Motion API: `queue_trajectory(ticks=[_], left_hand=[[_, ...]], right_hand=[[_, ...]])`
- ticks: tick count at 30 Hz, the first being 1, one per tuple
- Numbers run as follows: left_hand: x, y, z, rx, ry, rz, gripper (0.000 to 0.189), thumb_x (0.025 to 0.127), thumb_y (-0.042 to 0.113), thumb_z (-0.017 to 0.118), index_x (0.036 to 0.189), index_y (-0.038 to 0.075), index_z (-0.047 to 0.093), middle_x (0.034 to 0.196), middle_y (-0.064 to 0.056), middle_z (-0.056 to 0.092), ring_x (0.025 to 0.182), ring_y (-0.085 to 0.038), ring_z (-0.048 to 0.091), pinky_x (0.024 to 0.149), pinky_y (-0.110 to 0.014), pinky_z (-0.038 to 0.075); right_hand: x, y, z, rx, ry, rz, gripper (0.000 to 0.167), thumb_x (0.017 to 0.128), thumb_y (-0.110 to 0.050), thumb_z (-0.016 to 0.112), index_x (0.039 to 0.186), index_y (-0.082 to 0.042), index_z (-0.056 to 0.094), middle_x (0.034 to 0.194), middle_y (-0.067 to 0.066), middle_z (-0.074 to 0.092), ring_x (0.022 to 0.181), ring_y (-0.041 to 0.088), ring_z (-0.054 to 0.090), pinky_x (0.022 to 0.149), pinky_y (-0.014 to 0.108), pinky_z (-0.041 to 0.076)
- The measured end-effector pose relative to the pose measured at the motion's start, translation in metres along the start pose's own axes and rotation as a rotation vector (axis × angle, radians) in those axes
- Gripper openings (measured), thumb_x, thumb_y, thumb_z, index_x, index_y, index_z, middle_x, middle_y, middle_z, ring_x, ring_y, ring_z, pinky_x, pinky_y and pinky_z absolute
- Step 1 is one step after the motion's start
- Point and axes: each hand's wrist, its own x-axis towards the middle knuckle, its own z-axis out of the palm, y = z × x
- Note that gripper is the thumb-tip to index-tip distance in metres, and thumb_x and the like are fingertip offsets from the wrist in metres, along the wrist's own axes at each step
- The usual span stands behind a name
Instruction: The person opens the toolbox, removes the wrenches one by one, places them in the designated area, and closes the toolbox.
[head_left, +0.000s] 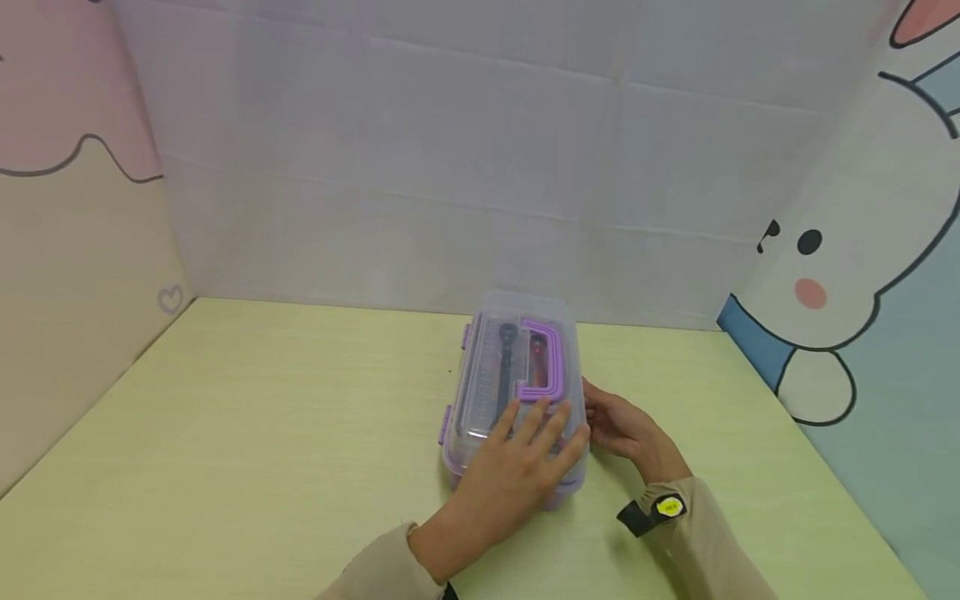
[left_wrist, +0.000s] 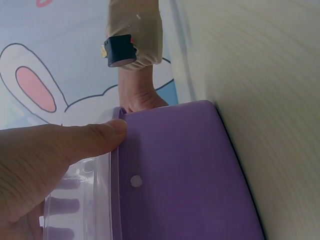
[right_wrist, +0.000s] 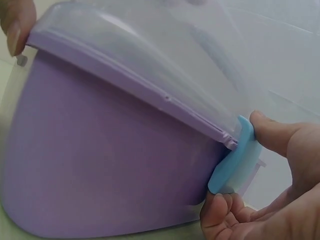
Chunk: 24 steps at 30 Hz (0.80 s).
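Note:
A storage box with a purple base (right_wrist: 95, 145) and a clear lid (head_left: 476, 367) stands on the table, its lid down. My left hand (head_left: 517, 471) rests on the lid's near end, fingers spread and fairly straight. Its thumb (left_wrist: 95, 140) presses the rim at the box's near end. At the right side, my right hand (right_wrist: 295, 185) pinches a light blue latch (right_wrist: 232, 160), thumb at its upper end and curled fingers beneath its lower end. A purple handle (head_left: 557, 362) lies flat on the lid. Through the lid show a long dark item (head_left: 506, 367) and a reddish one (head_left: 537, 358).
The pale yellow table (head_left: 262, 433) stretches to both sides of the box. Behind it rises a white wall sheet (head_left: 420, 167), close to the box's far end. Cartoon-printed panels (head_left: 832, 275) stand at left and right. Purple hinges (head_left: 445, 425) run along the box's left side.

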Motion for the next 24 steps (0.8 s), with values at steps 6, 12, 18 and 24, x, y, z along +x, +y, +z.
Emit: queue_trajectory(ticks=[6, 12, 18, 24], left_hand=[[-0.0008, -0.0001, -0.0006, 0.000, 0.004, 0.004, 0.059, 0.083, 0.038, 0.070, 0.136, 0.026, 0.048, 0.142, 0.000, 0.049, 0.129, -0.021, 0.048, 0.108, -0.043, 0.045], [-0.0010, -0.0021, -0.0004, 0.006, 0.017, 0.001, 0.059, 0.082, 0.037, 0.070, 0.136, 0.026, 0.049, 0.141, -0.001, 0.051, 0.128, -0.023, 0.049, 0.108, -0.044, 0.044], [-0.0013, -0.0024, -0.0001, 0.011, -0.015, 0.003, 0.059, 0.083, 0.038, 0.069, 0.137, 0.026, 0.047, 0.142, -0.001, 0.049, 0.129, -0.022, 0.048, 0.110, -0.044, 0.043], [-0.0022, -0.0030, -0.0001, 0.011, -0.031, 0.007, 0.061, 0.083, 0.043, 0.068, 0.138, 0.025, 0.047, 0.143, -0.002, 0.049, 0.130, -0.022, 0.048, 0.110, -0.044, 0.043]], right_hand=[[-0.0007, 0.0000, 0.0005, -0.023, -0.002, 0.000, 0.035, 0.104, -0.031, 0.038, 0.097, -0.016, 0.069, 0.092, -0.002, 0.071, 0.086, 0.008, 0.064, 0.078, 0.021, 0.057], [0.0007, -0.0018, 0.0011, -0.144, 0.056, -0.014, 0.035, 0.103, -0.032, 0.042, 0.089, -0.019, 0.072, 0.086, -0.009, 0.072, 0.082, 0.004, 0.063, 0.074, 0.018, 0.052], [0.0004, -0.0032, 0.0024, -0.170, 0.114, -0.002, 0.035, 0.103, -0.028, 0.044, 0.084, -0.018, 0.071, 0.080, -0.009, 0.071, 0.078, 0.003, 0.063, 0.072, 0.018, 0.052], [-0.0005, -0.0062, 0.0051, -0.223, 0.212, -0.036, 0.035, 0.101, -0.018, 0.044, 0.078, -0.018, 0.072, 0.075, -0.007, 0.071, 0.074, 0.003, 0.065, 0.071, 0.018, 0.056]])
